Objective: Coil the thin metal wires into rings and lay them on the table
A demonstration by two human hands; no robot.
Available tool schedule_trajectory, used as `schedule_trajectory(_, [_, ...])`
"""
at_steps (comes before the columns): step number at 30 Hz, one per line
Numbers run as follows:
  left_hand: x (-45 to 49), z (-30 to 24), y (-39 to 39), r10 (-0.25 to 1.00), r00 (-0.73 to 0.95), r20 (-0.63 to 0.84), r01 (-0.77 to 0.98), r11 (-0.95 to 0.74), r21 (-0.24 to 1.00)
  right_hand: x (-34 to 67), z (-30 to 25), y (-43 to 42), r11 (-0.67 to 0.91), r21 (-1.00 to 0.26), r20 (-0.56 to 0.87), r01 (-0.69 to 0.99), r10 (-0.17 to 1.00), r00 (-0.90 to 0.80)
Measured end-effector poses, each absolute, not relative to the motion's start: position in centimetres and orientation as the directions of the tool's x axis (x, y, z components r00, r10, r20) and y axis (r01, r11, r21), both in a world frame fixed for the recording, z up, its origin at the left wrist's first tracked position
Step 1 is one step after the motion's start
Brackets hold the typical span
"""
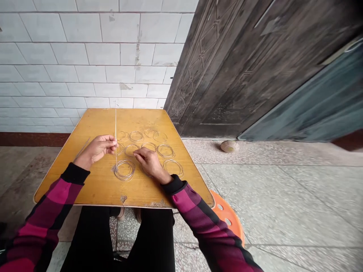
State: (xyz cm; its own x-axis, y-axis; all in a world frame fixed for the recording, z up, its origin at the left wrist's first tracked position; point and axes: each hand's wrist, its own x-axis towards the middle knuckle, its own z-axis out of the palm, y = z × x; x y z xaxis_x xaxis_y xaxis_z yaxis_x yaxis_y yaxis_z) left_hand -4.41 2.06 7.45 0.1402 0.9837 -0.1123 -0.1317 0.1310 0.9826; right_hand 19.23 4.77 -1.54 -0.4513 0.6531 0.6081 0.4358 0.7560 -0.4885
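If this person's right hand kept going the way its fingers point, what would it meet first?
Probably the thin straight wire that the left hand pinches upright, just past the fingertips of the right hand, though depth is hard to judge; a wire ring lies beneath them.

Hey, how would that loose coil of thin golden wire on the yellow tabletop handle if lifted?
The coil of thin golden wire is probably very light, its strands being hair-thin. It looks springy, not floppy, since its loops lie round on the yellow tabletop. It may tangle easily.
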Motion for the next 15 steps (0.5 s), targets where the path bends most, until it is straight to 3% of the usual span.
schedule_trajectory(4, [-5.2,5.7,2.1,0.991,0.050,-0.123,-0.003,0.124,0.992,19.6,-2.0,4.9,0.776,-0.462,0.619,0.429,0.629,-0.470])
schedule_trajectory(8, [-12.1,5.2,1.1,0.971,-0.168,-0.172,0.182,0.202,0.962,19.7,-2.4,4.8,0.792,-0.439,0.620,0.425,0.609,-0.494])
schedule_trajectory(10, [-15.9,5.0,0.4,0.930,-0.302,-0.210,0.312,0.305,0.900,19.7,-2.4,4.7,0.805,-0.429,0.623,0.409,0.592,-0.511])
schedule_trajectory(12, [-18.8,4.4,-0.2,0.879,-0.396,-0.264,0.474,0.443,0.761,19.6,-2.4,4.6,0.813,-0.420,0.621,0.403,0.581,-0.526])
schedule_trajectory(15, [-20.7,2.9,-0.7,0.852,-0.416,-0.319,0.544,0.514,0.663,19.5,-2.4,4.6,0.821,-0.402,0.622,0.405,0.570,-0.538])
